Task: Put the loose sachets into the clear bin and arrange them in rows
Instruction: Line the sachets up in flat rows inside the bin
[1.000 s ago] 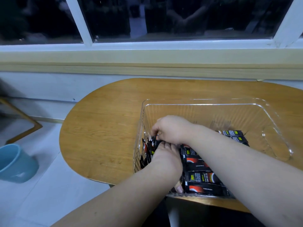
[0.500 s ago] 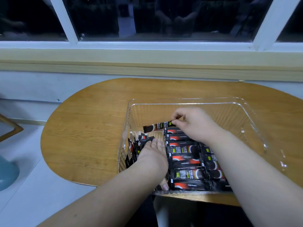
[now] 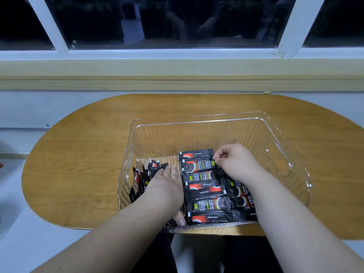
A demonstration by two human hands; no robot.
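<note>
A clear plastic bin (image 3: 199, 134) stands on the wooden table. Inside it, black and red sachets lie flat in a row (image 3: 205, 189) running from the near wall toward the middle, and a second row (image 3: 239, 192) lies partly under my right forearm. A jumble of loose sachets (image 3: 140, 179) leans against the bin's left wall. My left hand (image 3: 167, 181) rests flat on that jumble, fingers straight. My right hand (image 3: 234, 162) has curled fingers and pinches the right end of the farthest sachet (image 3: 197, 154) of the row.
The oval wooden table (image 3: 78, 154) stands against a wall under a window sill (image 3: 177, 69). The bin's far half and right side (image 3: 256, 154) hold no sachets. Pale floor shows to the left of the table.
My right hand carried a sachet from the left jumble to the far end of the row and set it down flat. My left hand stayed on the loose sachets.
</note>
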